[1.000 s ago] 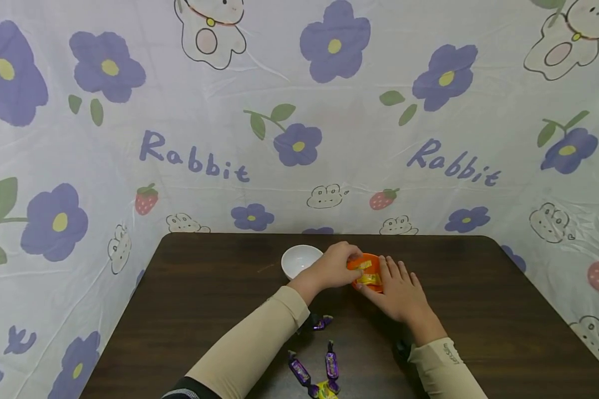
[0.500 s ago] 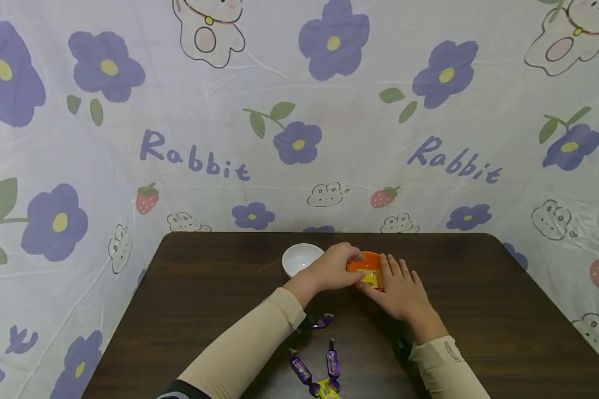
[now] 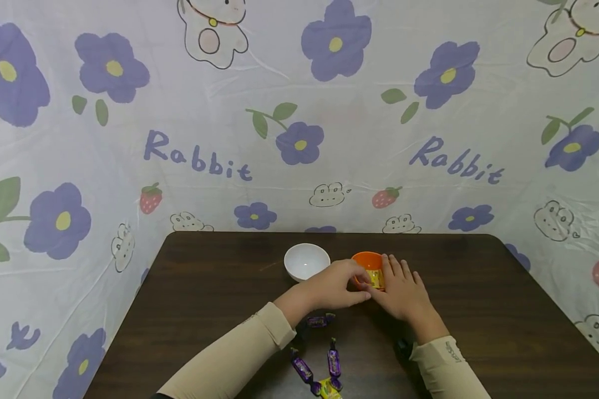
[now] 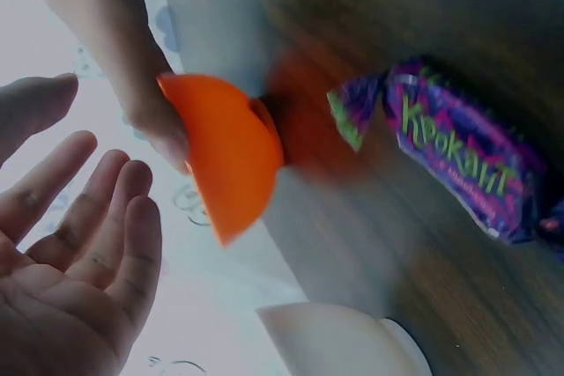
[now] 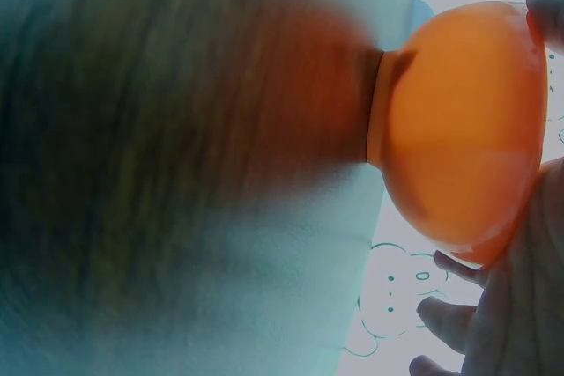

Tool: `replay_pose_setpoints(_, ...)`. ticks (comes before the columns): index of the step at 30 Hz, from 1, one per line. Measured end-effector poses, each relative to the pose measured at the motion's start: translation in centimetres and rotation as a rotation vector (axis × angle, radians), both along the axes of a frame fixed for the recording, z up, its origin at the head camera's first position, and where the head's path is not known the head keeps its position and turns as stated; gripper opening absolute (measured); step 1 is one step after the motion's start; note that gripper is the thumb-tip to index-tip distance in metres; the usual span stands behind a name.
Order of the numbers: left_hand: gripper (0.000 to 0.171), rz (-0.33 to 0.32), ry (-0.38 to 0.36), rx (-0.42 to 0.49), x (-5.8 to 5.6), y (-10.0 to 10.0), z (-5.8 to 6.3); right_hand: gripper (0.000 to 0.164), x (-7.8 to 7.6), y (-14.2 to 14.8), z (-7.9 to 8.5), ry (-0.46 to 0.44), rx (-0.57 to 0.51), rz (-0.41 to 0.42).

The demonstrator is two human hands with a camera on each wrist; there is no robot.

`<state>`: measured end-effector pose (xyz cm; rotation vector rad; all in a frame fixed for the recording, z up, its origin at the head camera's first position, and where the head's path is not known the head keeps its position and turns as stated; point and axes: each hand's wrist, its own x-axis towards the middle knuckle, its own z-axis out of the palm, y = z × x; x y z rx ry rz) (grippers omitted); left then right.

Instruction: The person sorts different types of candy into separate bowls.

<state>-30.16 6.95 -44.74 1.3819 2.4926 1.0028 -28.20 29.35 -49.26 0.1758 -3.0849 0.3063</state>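
An orange bowl [image 3: 367,259] stands on the table with yellow-wrapped candy [image 3: 376,279] inside. My right hand [image 3: 404,293] rests against its right side, fingers straight and spread, thumb toward the near rim. The right wrist view shows the bowl's outer wall [image 5: 467,121] with the thumb at its edge. Just left of the bowl is my left hand [image 3: 331,285], fingers loosely bent; its bare palm [image 4: 66,310] faces up in the left wrist view, holding nothing. Below the left hand lies a purple-wrapped candy [image 4: 463,160].
A white bowl [image 3: 306,261] stands left of the orange one, partly behind the left hand. Nearer the front of the dark wooden table [image 3: 204,288] are purple candies [image 3: 334,360] and a yellow one [image 3: 330,389]. A patterned cloth [image 3: 359,133] hangs behind.
The left hand has drawn back from the orange bowl, toward the person. Yellow candy in the bowl has shifted lower. The right hand stays at the bowl.
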Motion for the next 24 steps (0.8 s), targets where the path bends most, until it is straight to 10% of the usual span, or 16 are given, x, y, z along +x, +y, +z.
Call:
replay_pose_setpoints(11, 0.03, -0.114, 0.0, -0.02, 4.0, -1.6, 0.5, 0.107, -0.1, -0.3, 0.2, -0.006, -0.019, -0.003)
replay_pose_setpoints(24, 0.033, -0.078, 0.072, -0.201, 8.1, -4.3, 0.0, 0.112, -0.1, -0.3, 0.0, 0.005, -0.018, -0.02)
